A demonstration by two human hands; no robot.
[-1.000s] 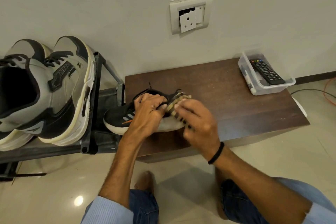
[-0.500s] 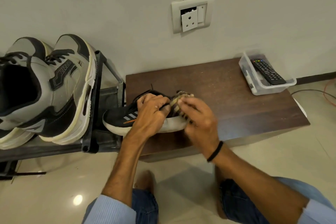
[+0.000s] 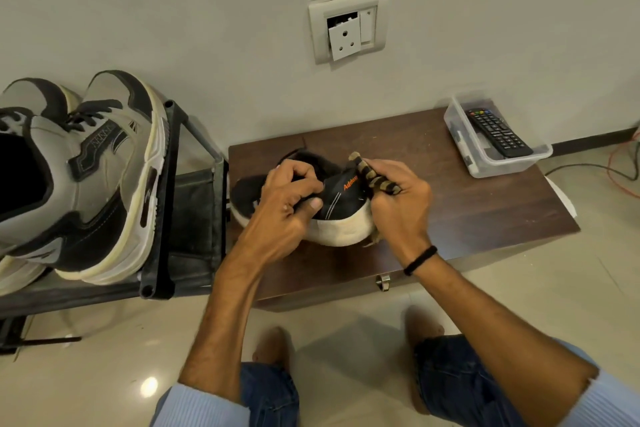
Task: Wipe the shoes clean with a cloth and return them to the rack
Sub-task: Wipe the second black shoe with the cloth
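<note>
In the head view, a black shoe (image 3: 334, 201) with a white sole and orange lettering near its heel sits at the centre of the frame, over the left part of a dark wooden tabletop (image 3: 485, 211). Its heel faces the camera and its toe points left toward the rack (image 3: 194, 218). Whether the sole rests flat on the wood cannot be told, since the hands cover much of it.

The left hand (image 3: 287, 204) is clamped on the shoe, with its fingers curled over the rim of the opening and its thumb pressed to the near side. The right hand (image 3: 398, 208) is closed round a striped brown and black cloth (image 3: 372, 177), which it holds against the right side of the heel. A frayed end of the cloth shows just below the sole. A black band (image 3: 419, 260) circles the right wrist.

At the left of the frame the rack carries a pair of grey and black sneakers (image 3: 104, 177), standing side by side with toes toward the wall. At the upper right, a clear plastic tub (image 3: 474, 163) stands on the far right corner of the tabletop with a black remote (image 3: 498, 132) lying in it. A wall socket (image 3: 349, 28) with a loose, tilted plate is at the upper centre
</note>
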